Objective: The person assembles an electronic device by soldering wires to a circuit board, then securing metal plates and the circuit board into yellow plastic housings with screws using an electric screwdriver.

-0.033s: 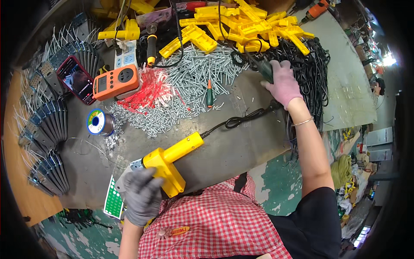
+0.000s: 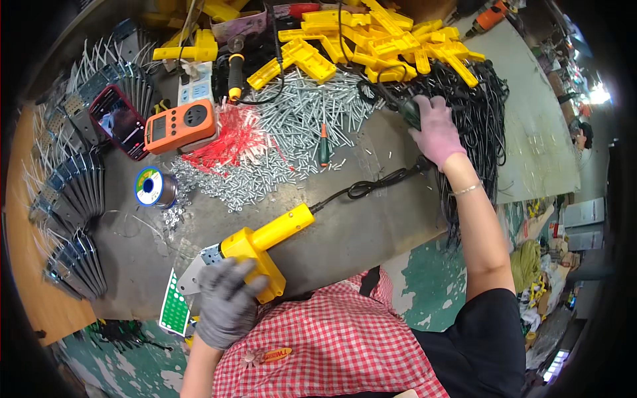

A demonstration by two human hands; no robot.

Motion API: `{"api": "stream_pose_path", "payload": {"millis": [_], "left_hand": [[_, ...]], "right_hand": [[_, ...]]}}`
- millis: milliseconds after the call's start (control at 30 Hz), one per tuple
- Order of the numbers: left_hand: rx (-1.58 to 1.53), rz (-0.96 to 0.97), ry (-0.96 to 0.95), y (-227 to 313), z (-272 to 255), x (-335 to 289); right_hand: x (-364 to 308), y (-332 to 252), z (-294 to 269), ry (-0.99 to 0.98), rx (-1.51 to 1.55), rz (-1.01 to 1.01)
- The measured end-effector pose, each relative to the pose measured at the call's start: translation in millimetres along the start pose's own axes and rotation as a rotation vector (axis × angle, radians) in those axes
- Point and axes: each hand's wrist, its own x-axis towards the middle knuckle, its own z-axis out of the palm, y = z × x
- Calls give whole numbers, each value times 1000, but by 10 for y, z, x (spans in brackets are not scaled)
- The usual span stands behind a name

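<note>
Two gloved hands at a dark grey desk (image 2: 371,229). The left hand (image 2: 229,302), in a grey glove, has its fingers half curled over the near left part of a bright yellow plastic tool body (image 2: 267,265); thumb's hidden, so I can't tell if that's a proper grip or just contact. That yellow thing is at the desk's near edge, its round handle (image 2: 285,225) pointing far right, with a flat grey metal plate (image 2: 192,275) sticking out its left end and a looped black cord (image 2: 361,190) trailing off the handle. The right hand (image 2: 438,132), pink glove, is mostly closed around a dark green tool handle (image 2: 409,111), just beside a heap of black cables (image 2: 481,119). Far side's got a pile of yellow plastic shells (image 2: 388,43), and nearer than that there's loads of loose silver screws (image 2: 298,106), with a green-handled screwdriver (image 2: 324,151) lying at their near edge. Over on the left: an orange box-shaped meter (image 2: 169,131) and a blue-rimmed spool of silvery wire (image 2: 159,188).
</note>
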Motion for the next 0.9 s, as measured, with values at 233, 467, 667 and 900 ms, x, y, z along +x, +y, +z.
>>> {"api": "stream_pose_path", "payload": {"millis": [233,467,667,900], "left_hand": [[129,174,-141,152,17,90],[-485,-273,96,-9,-1086,167],[-446,-517,199,-772,-1109,-491],[162,-525,317,-1255,-829,-911]], "right_hand": [[-642,25,168,-315,-178,-269],[-829,-755,-338,-548,414,-458],[-662,-1846,-40,-298,829,-744],[359,-3405,95,148,839,-656]]}}
